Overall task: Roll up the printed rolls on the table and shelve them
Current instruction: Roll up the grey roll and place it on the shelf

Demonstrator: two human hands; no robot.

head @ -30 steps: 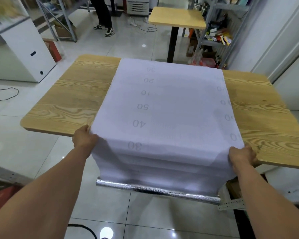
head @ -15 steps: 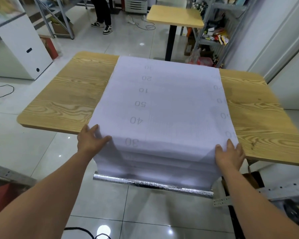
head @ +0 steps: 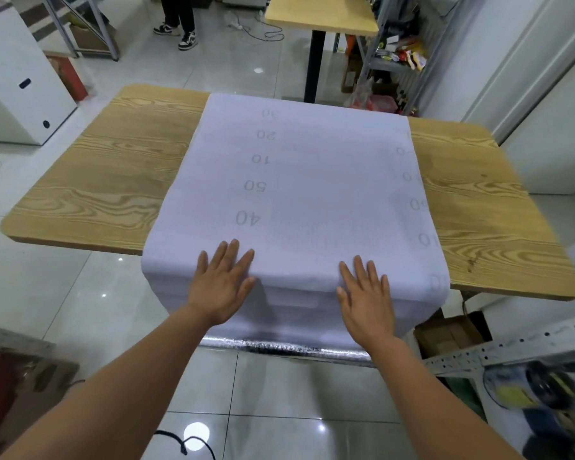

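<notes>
A wide white printed sheet (head: 312, 180) with grey numbers lies unrolled across the wooden table (head: 107, 180) and drapes over its near edge. Its hanging end shows a silver foil strip (head: 296, 348) at the bottom. My left hand (head: 224, 280) lies flat with straight fingers on the sheet at the table's near edge, left of centre. My right hand (head: 365, 293) lies flat the same way, right of centre. Neither hand grips anything.
A metal shelf rack (head: 389, 54) with small items stands behind the table at the right. A second wooden table (head: 322, 14) and a person's legs (head: 180, 24) are farther back. A perforated metal bar (head: 512, 351) and a cardboard box (head: 452, 333) sit near right.
Both hands have left the sheet's outer side edges and moved inward. They now rest flat on top of the sheet near its middle.
</notes>
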